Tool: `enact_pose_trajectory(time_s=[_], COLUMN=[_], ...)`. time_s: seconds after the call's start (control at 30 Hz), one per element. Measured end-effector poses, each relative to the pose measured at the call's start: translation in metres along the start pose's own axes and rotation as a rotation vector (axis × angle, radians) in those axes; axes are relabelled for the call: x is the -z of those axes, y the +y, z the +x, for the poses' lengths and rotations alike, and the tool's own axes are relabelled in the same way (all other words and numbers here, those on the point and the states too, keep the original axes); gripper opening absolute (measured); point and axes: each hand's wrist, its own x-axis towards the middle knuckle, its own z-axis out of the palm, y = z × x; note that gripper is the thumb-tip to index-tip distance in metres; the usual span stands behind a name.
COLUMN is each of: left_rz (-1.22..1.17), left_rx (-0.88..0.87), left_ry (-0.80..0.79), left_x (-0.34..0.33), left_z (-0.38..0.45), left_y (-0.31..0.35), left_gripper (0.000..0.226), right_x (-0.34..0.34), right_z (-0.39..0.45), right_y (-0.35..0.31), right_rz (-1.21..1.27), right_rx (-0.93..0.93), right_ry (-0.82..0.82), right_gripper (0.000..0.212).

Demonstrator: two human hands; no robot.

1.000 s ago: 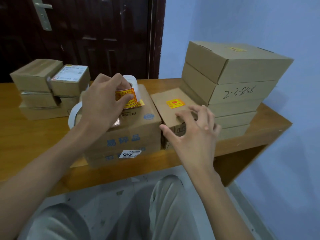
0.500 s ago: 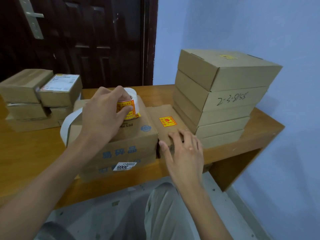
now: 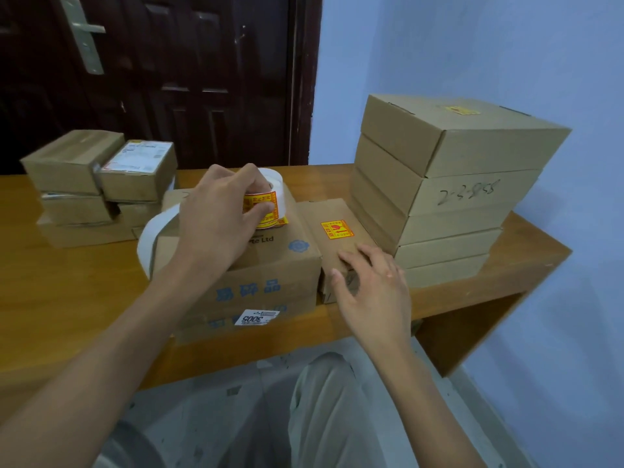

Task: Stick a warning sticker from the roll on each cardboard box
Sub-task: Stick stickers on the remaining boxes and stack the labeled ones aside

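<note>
Head view: right hand (image 3: 371, 292) has dropped from mid-air onto the small stickered box (image 3: 337, 244), fingers relaxed, seemingly about to shift it. Left hand (image 3: 216, 217) still pinches the sticker roll (image 3: 270, 204); next box awaits.

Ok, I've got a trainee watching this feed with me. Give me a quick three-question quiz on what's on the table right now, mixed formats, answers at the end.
1. True or false: the small box under the right hand already carries a warning sticker.
2. Which hand holds the sticker roll? A) left hand B) right hand C) neither
3. Fill in: the roll sits on top of the printed box, which stands to the ___ of the small box as the person sees it.

Key: 1 true; 2 A; 3 left.
</note>
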Motion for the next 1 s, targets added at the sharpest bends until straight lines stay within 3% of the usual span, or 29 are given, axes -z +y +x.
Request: enact_pose_trajectory(time_s=[0.1,0.17,0.23,0.4,0.53,0.8,0.9,1.0], left_rz=[-0.182,-0.216,-0.257,-0.146,-0.093,-0.002,0.029,0.033], left_rx=[0.127,0.165,0.212,0.307,0.407,0.511,0.531,0.581], left_ry=[0.084,0.179,0.249,0.389,0.472,0.471,0.471,0.438], left_x=[0.014,0.033,0.059,0.132,0.168,0.166,0.157,0.144], left_z=[-0.002,-0.004,-0.008,-0.032,-0.055,-0.093,-0.101,-0.11], left_y=[-0.002,-0.013,-0.027,-0.072,-0.106,-0.16,-0.178,-0.194], left_gripper=[0.019,0.02,0.02,0.019,0.02,0.023,0.025,0.026], right_x=[0.021,0.039,0.048,0.032,-0.01,-0.085,-0.112,-0.133], right_z=[-0.001,0.007,0.024,0.075,0.114,0.179,0.191,0.195], right_y=[-0.011,-0.029,-0.053,-0.125,-0.173,-0.259,-0.272,-0.271], right_rz=[0.262,0.332,0.35,0.274,0.125,0.007,0.085,0.096], right_rx=[-0.024,0.111,0.238,0.368,0.444,0.495,0.425,0.396], right_ry=[0.191,0.304,0.302,0.046,-0.241,-0.664,-0.681,-0.601], right_gripper=[0.026,0.024,0.022,0.018,0.029,0.096,0.109,0.106])
